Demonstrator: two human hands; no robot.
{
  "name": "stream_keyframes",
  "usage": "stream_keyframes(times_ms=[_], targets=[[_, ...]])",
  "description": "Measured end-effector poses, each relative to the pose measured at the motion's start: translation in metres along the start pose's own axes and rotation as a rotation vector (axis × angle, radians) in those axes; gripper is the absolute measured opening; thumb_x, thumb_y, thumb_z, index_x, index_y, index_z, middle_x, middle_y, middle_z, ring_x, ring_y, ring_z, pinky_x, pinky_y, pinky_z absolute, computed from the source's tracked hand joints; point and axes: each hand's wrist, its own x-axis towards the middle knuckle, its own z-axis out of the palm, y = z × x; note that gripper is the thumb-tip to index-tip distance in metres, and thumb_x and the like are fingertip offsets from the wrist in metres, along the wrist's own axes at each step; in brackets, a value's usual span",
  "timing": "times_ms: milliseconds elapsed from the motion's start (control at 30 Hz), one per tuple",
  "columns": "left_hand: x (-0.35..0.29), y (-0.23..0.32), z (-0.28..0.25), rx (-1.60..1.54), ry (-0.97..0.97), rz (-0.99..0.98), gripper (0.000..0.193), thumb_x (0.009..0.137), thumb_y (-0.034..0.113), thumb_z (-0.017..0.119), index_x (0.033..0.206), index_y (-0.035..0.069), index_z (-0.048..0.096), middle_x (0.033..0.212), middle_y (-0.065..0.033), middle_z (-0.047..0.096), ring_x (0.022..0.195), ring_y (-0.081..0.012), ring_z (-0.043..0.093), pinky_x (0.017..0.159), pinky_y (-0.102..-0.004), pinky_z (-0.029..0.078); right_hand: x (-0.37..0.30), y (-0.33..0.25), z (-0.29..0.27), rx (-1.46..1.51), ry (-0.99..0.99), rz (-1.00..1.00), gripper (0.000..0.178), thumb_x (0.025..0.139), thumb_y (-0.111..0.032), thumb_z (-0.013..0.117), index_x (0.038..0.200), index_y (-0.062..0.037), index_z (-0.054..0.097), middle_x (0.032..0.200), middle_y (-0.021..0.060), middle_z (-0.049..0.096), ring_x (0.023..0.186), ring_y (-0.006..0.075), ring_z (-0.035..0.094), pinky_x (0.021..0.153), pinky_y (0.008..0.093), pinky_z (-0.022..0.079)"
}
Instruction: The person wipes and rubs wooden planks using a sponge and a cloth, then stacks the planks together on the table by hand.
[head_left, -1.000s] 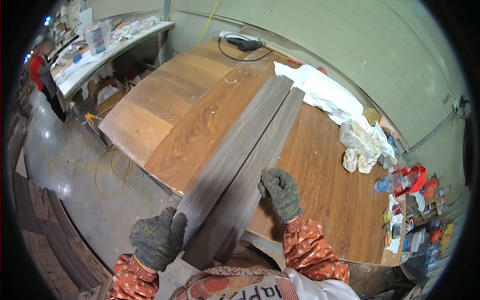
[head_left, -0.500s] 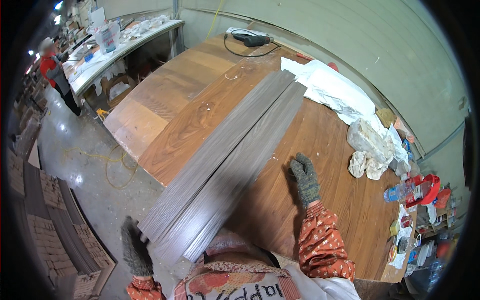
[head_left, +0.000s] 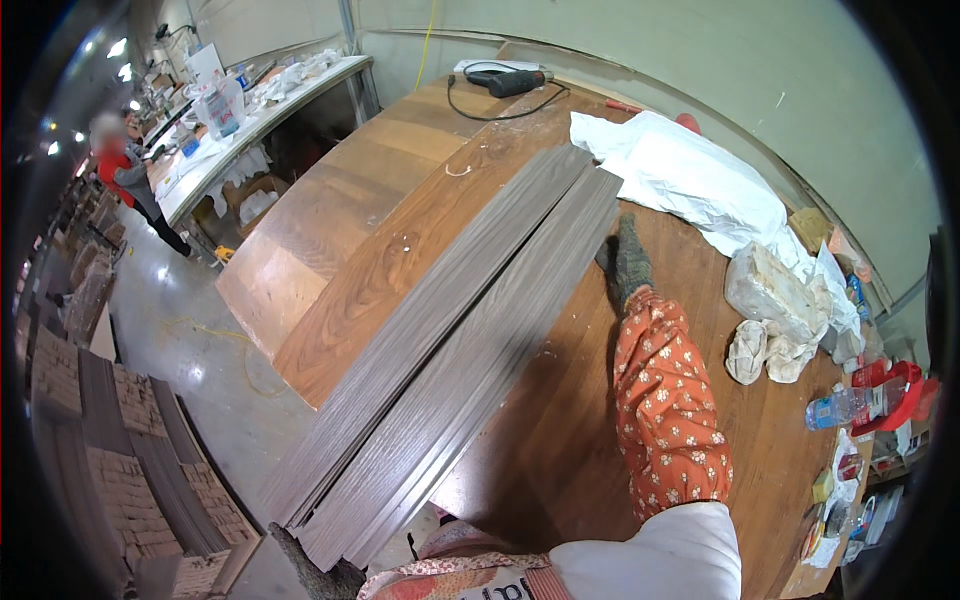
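Two long grey wood-grain planks [head_left: 430,400] lie side by side across the brown wooden tabletop [head_left: 345,340], with a narrow dark gap between them. Their near ends stick out past the table's front edge. My left hand [head_left: 322,574], in a dark knitted glove, is against those near ends with its fingers stretched out; part of it is hidden below the planks. In a matching glove, my right hand [head_left: 632,262] is open beside the right plank's edge toward its far end. Its fingers point away from me, and contact with the plank cannot be made out.
White sheeting [head_left: 690,175] touches the far plank ends. A black corded power tool [head_left: 508,82] lies at the back. Wrapped bundles [head_left: 775,290] and a plastic bottle [head_left: 840,408] line the right side. Stacked boards [head_left: 140,490] stand lower left; a person [head_left: 125,175] is beside another bench.
My right hand has reached forward along the right plank toward its far end. My left hand has moved down and right to the near ends. The planks sit slightly lower in view.
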Motion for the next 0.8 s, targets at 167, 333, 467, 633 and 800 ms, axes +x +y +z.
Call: stream_keyframes(times_ms=[167,333,467,633,800], targets=[[-0.011,0.005,-0.012,0.117,0.074,0.048,0.079,0.071,0.04,0.068,0.137,0.009,0.037,0.132,-0.0115,0.046,0.122,-0.028,0.044,0.098,-0.0399,0.04,0.012,0.003,0.009,-0.057,-0.314,-0.003,0.058,0.092,-0.051,0.046,0.132,-0.0095,0.047,0.125,0.0079,0.053,0.107,0.0157,0.053,0.089,0.0274,0.046],[-0.021,-0.016,-0.012,0.134,0.135,0.09,0.085,0.064,0.029,0.074,0.138,0.008,0.037,0.133,-0.0127,0.046,0.123,-0.0279,0.043,0.099,-0.0384,0.039,0.056,-0.043,-0.01,-0.266,-0.029,-0.006,0.05,0.085,-0.06,0.053,0.098,-0.0126,0.062,0.074,-0.0006,0.054,0.065,0.0126,0.051,0.062,0.0269,0.046],[-0.025,-0.032,-0.01,0.143,0.192,0.141,0.091,0.059,0.021,0.08,0.138,0.006,0.036,0.133,-0.0136,0.045,0.123,-0.0279,0.043,0.1,-0.0371,0.039,0.086,-0.04,0.007,-0.381,-0.033,-0.092,0.062,0.085,-0.061,0.05,0.116,-0.0072,0.051,0.103,0.006,0.045,0.094,0.0184,0.041,0.083,0.0283,0.035],[-0.044,-0.024,-0.007,0.19,0.251,0.202,0.1,0.053,0.01,0.087,0.139,0.005,0.036,0.134,-0.0148,0.045,0.124,-0.0278,0.042,0.101,-0.0356,0.038,0.103,-0.03,0.029,-0.649,-0.197,-0.294,0.079,0.089,-0.065,0.034,0.137,-0.0026,0.04,0.135,0.0223,0.045,0.127,0.0314,0.04,0.105,0.0345,0.028],[-0.066,0.002,0.072,-0.067,0.286,-0.009,0.067,0.075,0.02,0.067,0.137,0.013,0.04,0.128,-0.0122,0.051,0.115,-0.025,0.051,0.093,-0.042,0.045,0.126,-0.038,0.025,-0.296,-0.195,-0.133,0.073,0.084,-0.064,0.048,0.125,-0.0046,0.054,0.116,0.0076,0.058,0.101,0.0238,0.052,0.087,0.035,0.042]])
